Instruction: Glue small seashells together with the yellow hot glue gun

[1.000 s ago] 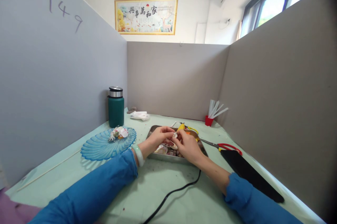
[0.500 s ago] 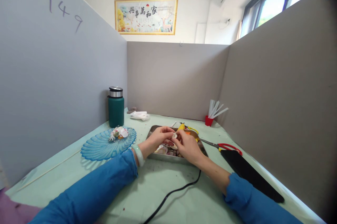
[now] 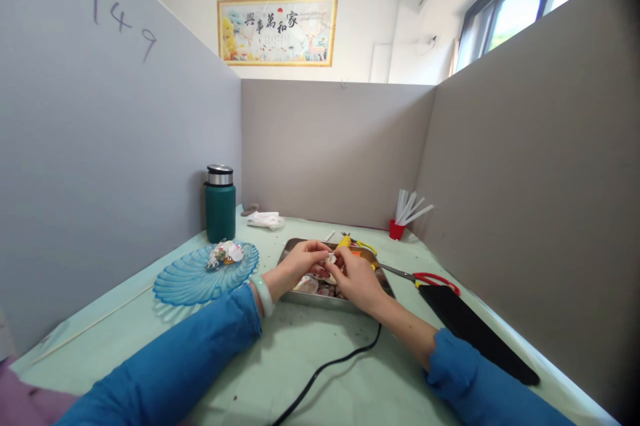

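Observation:
Over a metal tray (image 3: 320, 303), my left hand (image 3: 303, 265) and my right hand (image 3: 357, 277) meet with fingertips pinched together. Between them is a small whitish piece, probably a shell (image 3: 331, 258); both hands grip it, and the fingers partly cover it. Below, several shells (image 3: 307, 285) lie in the tray. A yellow tool, apparently a glue gun (image 3: 345, 241), rests at the tray's back, partly hidden by my right hand. To the left, a blue scalloped glass plate (image 3: 187, 279) bears a small cluster of shells (image 3: 226, 254).
A green bottle (image 3: 221, 213) stands behind the plate. Right of the tray lie red-handled scissors (image 3: 435, 281) and a long black object (image 3: 477, 333). A red cup (image 3: 397, 231) holds white sticks. A black cord (image 3: 325, 367) crosses the front. Grey partitions (image 3: 340, 153) enclose the table.

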The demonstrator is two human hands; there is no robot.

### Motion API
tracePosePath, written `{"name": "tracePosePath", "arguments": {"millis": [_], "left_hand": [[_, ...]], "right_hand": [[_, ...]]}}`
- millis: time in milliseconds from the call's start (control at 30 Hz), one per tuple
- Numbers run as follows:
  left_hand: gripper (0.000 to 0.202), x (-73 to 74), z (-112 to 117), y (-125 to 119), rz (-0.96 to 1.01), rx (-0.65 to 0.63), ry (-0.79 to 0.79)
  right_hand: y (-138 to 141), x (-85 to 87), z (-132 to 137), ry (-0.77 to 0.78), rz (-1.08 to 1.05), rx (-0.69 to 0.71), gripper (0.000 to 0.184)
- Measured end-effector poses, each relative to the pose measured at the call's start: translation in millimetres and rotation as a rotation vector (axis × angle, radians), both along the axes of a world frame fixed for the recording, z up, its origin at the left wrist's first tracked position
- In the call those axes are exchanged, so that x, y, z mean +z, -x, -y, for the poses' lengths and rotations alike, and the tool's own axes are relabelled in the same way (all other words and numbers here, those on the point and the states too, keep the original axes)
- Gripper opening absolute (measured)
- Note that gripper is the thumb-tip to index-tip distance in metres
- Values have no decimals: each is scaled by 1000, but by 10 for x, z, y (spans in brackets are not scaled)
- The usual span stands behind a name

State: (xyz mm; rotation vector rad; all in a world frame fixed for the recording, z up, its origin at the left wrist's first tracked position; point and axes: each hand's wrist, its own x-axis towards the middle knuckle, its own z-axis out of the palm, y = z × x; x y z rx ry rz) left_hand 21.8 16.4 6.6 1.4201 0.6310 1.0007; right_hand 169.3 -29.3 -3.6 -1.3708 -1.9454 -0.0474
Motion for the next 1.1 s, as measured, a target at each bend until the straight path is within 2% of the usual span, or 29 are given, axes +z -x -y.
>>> {"name": "tracePosePath", "arguments": {"millis": [1100], "left_hand": [[20,-36,-39,5,-32,-9,-13]], "right_hand": [[4,-11,2,12,24,-25,22]]}}
